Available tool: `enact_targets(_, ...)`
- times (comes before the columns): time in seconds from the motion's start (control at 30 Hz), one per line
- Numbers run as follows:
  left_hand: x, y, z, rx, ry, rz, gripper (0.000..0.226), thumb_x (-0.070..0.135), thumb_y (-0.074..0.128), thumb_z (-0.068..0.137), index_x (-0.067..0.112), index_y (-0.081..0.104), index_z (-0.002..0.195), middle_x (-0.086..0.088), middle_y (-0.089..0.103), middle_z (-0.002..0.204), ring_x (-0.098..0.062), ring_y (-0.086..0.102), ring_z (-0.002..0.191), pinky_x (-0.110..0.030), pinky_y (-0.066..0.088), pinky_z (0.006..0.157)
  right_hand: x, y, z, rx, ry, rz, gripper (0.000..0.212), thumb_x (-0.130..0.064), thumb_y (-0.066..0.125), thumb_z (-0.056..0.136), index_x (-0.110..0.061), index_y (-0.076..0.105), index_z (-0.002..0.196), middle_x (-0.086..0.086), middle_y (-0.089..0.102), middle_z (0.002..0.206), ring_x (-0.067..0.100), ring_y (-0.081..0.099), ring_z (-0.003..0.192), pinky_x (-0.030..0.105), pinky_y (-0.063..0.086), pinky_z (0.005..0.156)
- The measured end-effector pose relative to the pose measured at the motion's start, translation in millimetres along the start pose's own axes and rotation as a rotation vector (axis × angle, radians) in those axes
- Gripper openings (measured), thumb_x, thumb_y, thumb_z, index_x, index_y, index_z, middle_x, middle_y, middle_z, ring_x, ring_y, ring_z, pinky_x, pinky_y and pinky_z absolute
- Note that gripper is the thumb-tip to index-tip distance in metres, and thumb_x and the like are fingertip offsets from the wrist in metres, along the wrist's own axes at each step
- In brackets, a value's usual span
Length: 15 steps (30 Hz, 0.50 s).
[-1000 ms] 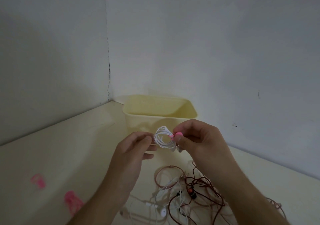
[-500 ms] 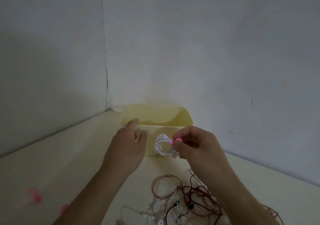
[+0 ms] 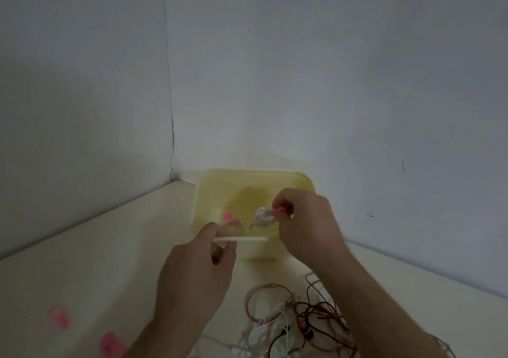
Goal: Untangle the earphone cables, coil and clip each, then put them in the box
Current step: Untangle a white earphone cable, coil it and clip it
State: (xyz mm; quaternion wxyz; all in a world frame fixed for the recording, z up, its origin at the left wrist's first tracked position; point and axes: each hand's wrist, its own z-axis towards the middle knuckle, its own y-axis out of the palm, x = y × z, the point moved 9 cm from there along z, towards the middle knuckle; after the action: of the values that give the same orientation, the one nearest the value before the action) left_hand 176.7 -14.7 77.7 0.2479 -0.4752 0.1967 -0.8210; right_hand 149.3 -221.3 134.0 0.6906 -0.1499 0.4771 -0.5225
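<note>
A pale yellow box point(image 3: 255, 171) stands in the wall corner. Over its inside, my right hand point(image 3: 308, 228) pinches a small coiled white earphone cable point(image 3: 262, 217) by its pink clip. My left hand point(image 3: 198, 272) grips the box's near rim at the left front, fingers over the edge and thumb on the outer wall. Another coiled cable with a pink clip point(image 3: 230, 221) lies inside the box on the left. A tangle of white and reddish-brown earphone cables point(image 3: 291, 324) lies on the table in front of the box, between my forearms.
Two loose pink clips lie on the cream table at the lower left, one point(image 3: 58, 316) farther out and one point(image 3: 110, 345) near the frame's bottom edge. Grey walls meet in a corner right behind the box.
My left hand let go of the white coil and took hold of the box's near rim. My right hand carried the clipped coil forward over the box. The view tilted down into the box.
</note>
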Motion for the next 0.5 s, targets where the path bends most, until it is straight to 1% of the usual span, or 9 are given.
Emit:
enact_targets(0.1, -1, -1, -1, 0.026, 0.023, -0.031, 0.013, 0.041, 0.072, 0.090, 0.046, 0.061, 0.094, 0.028, 0.068, 0.067, -0.003, 0.066, 0.062, -0.036, 0.057, 0.062, 3, 9, -1, -0.104, 0.037, -0.128, 0.024, -0.014, 0.060, 0.092, -0.028, 0.077, 0.102, -0.007, 0.076, 0.099, 0.018, 0.070, 0.090, 0.038, 0.061, 0.080)
enact_targets(0.17, -1, -3, 0, 0.037, 0.024, -0.046, 0.012, 0.039, 0.072, 0.091, 0.046, 0.064, 0.097, 0.023, 0.068, 0.066, -0.003, 0.067, 0.064, -0.033, 0.056, 0.062, 7, 6, -6, -0.127, 0.051, -0.152, 0.032, -0.010, 0.055, 0.094, -0.027, 0.079, 0.108, -0.003, 0.077, 0.102, 0.016, 0.067, 0.080, 0.033, 0.060, 0.078)
enact_targets(0.23, -2, -1, 2, 0.023, 0.014, -0.064, 0.014, 0.035, 0.071, 0.093, 0.046, 0.067, 0.102, 0.022, 0.069, 0.070, 0.001, 0.066, 0.066, -0.028, 0.055, 0.063, 6, -3, -13, -0.121, 0.040, -0.130, 0.037, -0.004, 0.052, 0.096, -0.021, 0.080, 0.114, -0.001, 0.077, 0.105, 0.009, 0.058, 0.072, 0.025, 0.052, 0.074)
enact_targets(0.27, -3, 0, 2, 0.011, 0.009, -0.075, 0.016, 0.034, 0.070, 0.094, 0.046, 0.068, 0.104, 0.021, 0.070, 0.073, 0.001, 0.066, 0.068, -0.029, 0.057, 0.065, 5, -8, -17, -0.116, 0.036, -0.110, 0.038, -0.002, 0.052, 0.097, -0.020, 0.080, 0.115, -0.002, 0.077, 0.109, 0.008, 0.059, 0.077, 0.023, 0.049, 0.076)
enact_targets(0.33, -5, 3, 4, -0.007, 0.010, -0.095, 0.019, 0.033, 0.067, 0.096, 0.045, 0.068, 0.110, 0.020, 0.072, 0.080, 0.001, 0.068, 0.074, -0.033, 0.060, 0.072, 4, -17, -25, -0.096, 0.036, -0.087, 0.038, -0.001, 0.052, 0.098, -0.020, 0.080, 0.114, -0.004, 0.076, 0.116, 0.008, 0.063, 0.094, 0.018, 0.047, 0.083)
enact_targets(0.4, -6, 7, 5, -0.023, 0.027, -0.131, 0.025, 0.028, 0.066, 0.096, 0.041, 0.067, 0.118, 0.021, 0.072, 0.085, 0.001, 0.069, 0.080, -0.031, 0.059, 0.077, 4, -25, -31, -0.067, 0.024, -0.086, 0.038, 0.000, 0.052, 0.097, -0.020, 0.079, 0.116, -0.004, 0.075, 0.120, 0.009, 0.065, 0.100, 0.018, 0.046, 0.086)
enact_targets(0.43, -6, 9, 4, -0.040, 0.033, -0.151, 0.031, 0.026, 0.066, 0.096, 0.040, 0.065, 0.124, 0.023, 0.072, 0.088, 0.002, 0.068, 0.083, -0.027, 0.057, 0.078, 4, -27, -36, -0.050, 0.011, -0.089, 0.039, 0.001, 0.053, 0.097, -0.020, 0.078, 0.118, -0.004, 0.074, 0.123, 0.009, 0.064, 0.098, 0.017, 0.044, 0.087)
enact_targets(0.47, -5, 11, 4, -0.063, 0.036, -0.170, 0.038, 0.024, 0.066, 0.097, 0.040, 0.062, 0.131, 0.024, 0.071, 0.093, 0.005, 0.067, 0.086, -0.019, 0.053, 0.077, 2, -30, -39, -0.026, -0.014, -0.095, 0.041, 0.003, 0.053, 0.096, -0.020, 0.077, 0.121, -0.004, 0.072, 0.126, 0.008, 0.063, 0.098, 0.014, 0.042, 0.087)
enact_targets(0.5, -5, 14, 3, -0.093, 0.034, -0.187, 0.046, 0.022, 0.066, 0.097, 0.041, 0.057, 0.137, 0.025, 0.070, 0.099, 0.007, 0.065, 0.091, -0.013, 0.048, 0.075, 0, -33, -43, -0.001, -0.045, -0.101, 0.043, 0.005, 0.053, 0.095, -0.019, 0.076, 0.122, -0.005, 0.071, 0.127, 0.007, 0.062, 0.100, 0.010, 0.038, 0.088)
